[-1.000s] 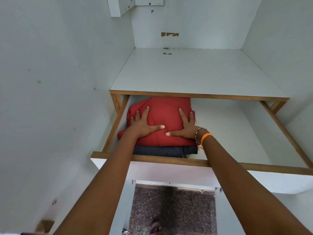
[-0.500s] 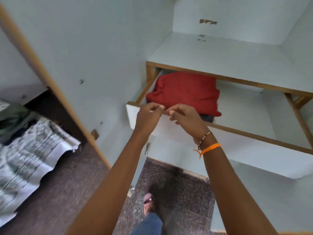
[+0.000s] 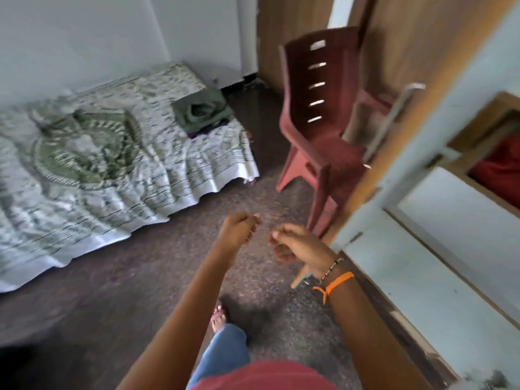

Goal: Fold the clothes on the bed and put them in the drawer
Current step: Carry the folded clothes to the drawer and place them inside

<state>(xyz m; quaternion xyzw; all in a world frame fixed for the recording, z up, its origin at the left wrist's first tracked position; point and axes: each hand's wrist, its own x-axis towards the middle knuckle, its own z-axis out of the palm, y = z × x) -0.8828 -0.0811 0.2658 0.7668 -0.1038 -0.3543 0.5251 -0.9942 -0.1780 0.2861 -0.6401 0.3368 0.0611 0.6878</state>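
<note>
The bed [image 3: 92, 164] wears a rumpled, matt cotton-like sheet printed in green; a soft olive cloth [image 3: 201, 111] lies crumpled on it. The chair [image 3: 318, 119] is moulded reddish plastic, faintly glossy. The floor [image 3: 140, 277] looks speckled stone, the door edge [image 3: 439, 88] bare wood.

Left hand [image 3: 237, 228] and right hand [image 3: 292, 242] hang loosely curled over the floor [image 3: 140, 277], holding nothing, near each other but apart. Bed [image 3: 98, 164] at 10 o'clock carries green clothes [image 3: 201, 111]. Chair [image 3: 318, 114] at 1 o'clock. Drawer [image 3: 478, 130] at 3 o'clock holds red cloth [image 3: 501, 167].
</note>
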